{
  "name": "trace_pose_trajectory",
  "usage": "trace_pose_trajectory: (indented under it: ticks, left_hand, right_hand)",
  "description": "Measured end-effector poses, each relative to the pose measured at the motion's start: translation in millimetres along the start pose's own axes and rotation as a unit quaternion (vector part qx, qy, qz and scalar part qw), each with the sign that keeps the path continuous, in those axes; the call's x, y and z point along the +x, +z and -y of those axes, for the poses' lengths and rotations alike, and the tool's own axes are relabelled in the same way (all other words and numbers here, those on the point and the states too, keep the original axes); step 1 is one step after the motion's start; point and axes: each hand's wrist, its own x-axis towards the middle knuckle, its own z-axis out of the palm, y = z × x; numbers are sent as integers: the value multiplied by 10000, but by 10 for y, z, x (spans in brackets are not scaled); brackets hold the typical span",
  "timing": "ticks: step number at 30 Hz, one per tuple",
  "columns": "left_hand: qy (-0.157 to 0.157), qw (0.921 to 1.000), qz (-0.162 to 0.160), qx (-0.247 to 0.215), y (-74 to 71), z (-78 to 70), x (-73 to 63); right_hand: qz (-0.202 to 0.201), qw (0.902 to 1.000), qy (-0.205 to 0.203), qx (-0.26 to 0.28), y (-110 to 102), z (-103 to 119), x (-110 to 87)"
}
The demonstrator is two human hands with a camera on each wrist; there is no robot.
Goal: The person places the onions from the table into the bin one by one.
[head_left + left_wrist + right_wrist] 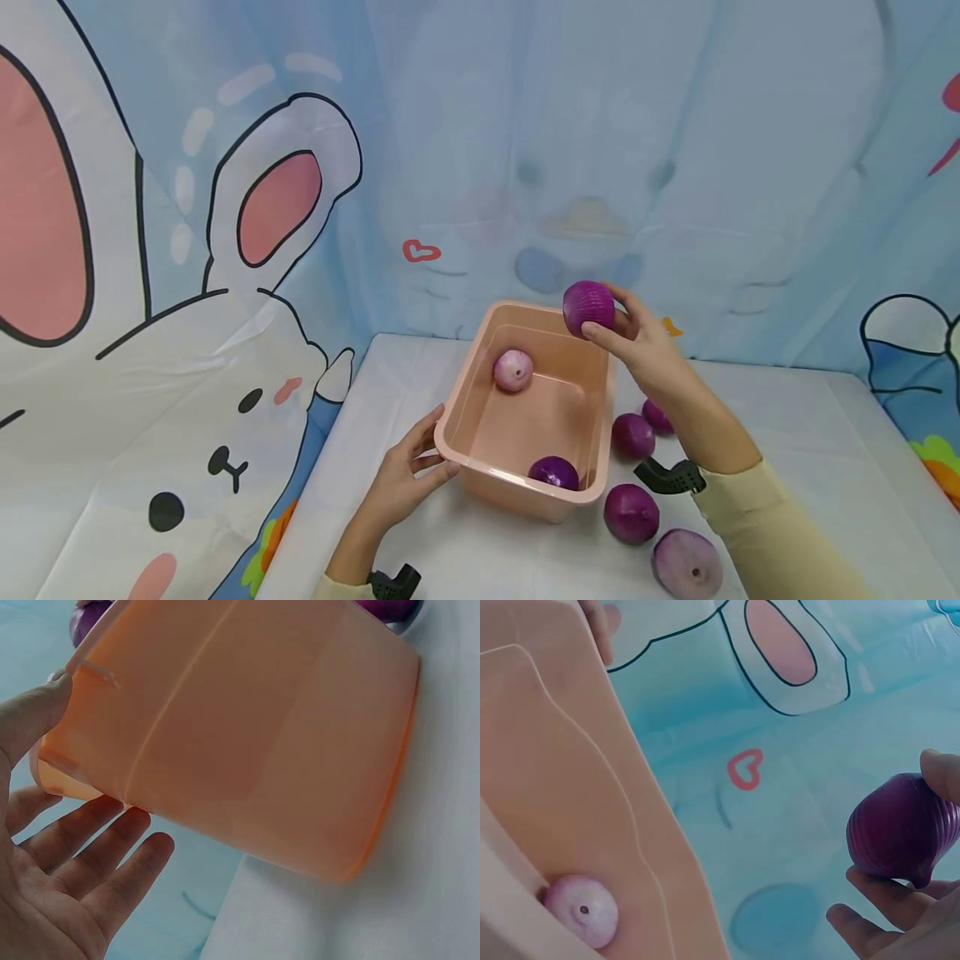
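Note:
A peach plastic bin stands on the table with its open side up. Inside are a pale peeled onion at the far left and a dark red onion in the near corner. My left hand touches the bin's near-left corner under the rim, thumb on one side and fairly straight fingers on the other; the left wrist view shows its bare palm. Over the bin's far-right corner, my right hand holds a purple red onion between thumb and fingers, also seen as a ribbed onion from the right wrist.
Right of the bin lie several more onions: a purple one, another partly behind the right arm, one nearer and a pale one. A blue cartoon curtain hangs behind the white table.

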Motion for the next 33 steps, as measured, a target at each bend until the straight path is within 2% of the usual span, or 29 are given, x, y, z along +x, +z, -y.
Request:
trace_pose_trajectory:
  ticks: [4,12,17,25,29,33]
  left_hand:
    - [89,9999,-14,-53,3,-94,-18]
    - [-41,10000,-2,59,-6,179,23]
    - [82,9999,115,-1,-34,218,28]
    - [134,9998,109,72,-35,217,25]
    - [173,9998,82,93,-32,225,23]
    - [190,9998,73,92,-32,219,23]
  right_hand:
    - [62,10000,52,-52,64,21,29]
    - [270,9981,-91,-539,9,40,-24]
    - [249,9978,-201,-586,-57,45,-55]
    - [35,9962,1,-874,-214,21,-151]
    - [-131,9900,65,-1406,-374,-89,-205]
    - [-94,9733,179,-2288,-594,-275,-269]
